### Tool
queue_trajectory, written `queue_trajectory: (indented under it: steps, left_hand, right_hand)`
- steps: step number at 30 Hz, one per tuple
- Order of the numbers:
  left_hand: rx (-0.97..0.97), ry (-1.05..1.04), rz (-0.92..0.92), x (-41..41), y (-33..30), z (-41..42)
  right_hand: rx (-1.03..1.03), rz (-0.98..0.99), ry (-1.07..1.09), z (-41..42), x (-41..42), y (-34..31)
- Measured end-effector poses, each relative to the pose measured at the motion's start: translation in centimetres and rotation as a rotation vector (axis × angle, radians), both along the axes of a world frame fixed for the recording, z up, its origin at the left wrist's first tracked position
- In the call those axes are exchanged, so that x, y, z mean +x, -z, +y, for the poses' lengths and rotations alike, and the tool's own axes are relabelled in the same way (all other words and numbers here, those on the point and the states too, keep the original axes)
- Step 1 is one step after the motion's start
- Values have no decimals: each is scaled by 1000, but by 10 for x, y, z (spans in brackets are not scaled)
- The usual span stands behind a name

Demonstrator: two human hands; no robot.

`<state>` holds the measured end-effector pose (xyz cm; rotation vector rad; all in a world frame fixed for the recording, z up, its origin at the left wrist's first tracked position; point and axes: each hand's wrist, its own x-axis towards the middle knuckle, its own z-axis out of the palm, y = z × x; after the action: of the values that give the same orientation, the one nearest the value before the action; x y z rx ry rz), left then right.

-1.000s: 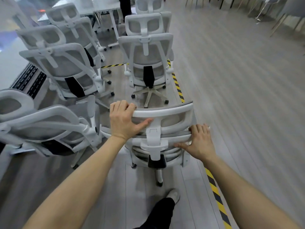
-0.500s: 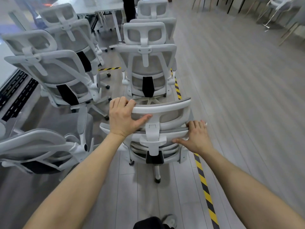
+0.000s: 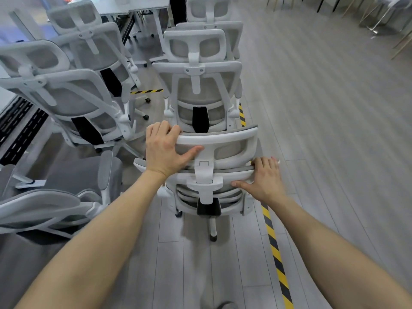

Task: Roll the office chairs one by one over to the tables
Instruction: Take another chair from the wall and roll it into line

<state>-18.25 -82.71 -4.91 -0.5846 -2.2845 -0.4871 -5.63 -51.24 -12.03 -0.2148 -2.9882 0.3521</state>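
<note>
1. Seven white mesh office chairs show in the head view: the held chair (image 3: 217, 175) in the centre, two in a file straight ahead of it, three in a row to the left, and one at the lower left edge.
2. Two bare hands are on the held chair. The left hand (image 3: 163, 150) grips the left end of the headrest (image 3: 219, 141), fingers curled over the top rim and thumb pressed along its back face.
3. The right hand (image 3: 264, 178) holds the right end of the top edge of the backrest (image 3: 234, 175), fingers hooked over the edge and thumb stretched along the frame below.
4. The held chair stands at arm's length in front of the person, back toward the camera, its headrest just beneath the lower back of the nearest chair ahead (image 3: 198, 85); whether the two touch cannot be told.
5. One caster (image 3: 213, 237) of the held chair rests on the floor behind its column.
6. A white desk (image 3: 133, 5) stands at the far end, beyond the chairs, with the row to the left reaching toward it.
7. The floor (image 3: 334, 130) is pale grey plank. A yellow-and-black tape line (image 3: 275, 253) runs along it just right of the held chair, and a short strip crosses between the rows. A black vent grille (image 3: 20, 128) lies along the left edge, and thin chair legs show at the top right.
</note>
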Motion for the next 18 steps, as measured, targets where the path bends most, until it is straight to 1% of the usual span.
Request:
queue_trajectory:
  steps: [12,18]
  left_hand:
    - [-100,20,-62,-2,-19,4]
    - [-245,-1,-177,12,-44,4]
  right_hand:
    - [0,-26,20,1,-11,-6]
    - [1,-43,13,1,-8,-15]
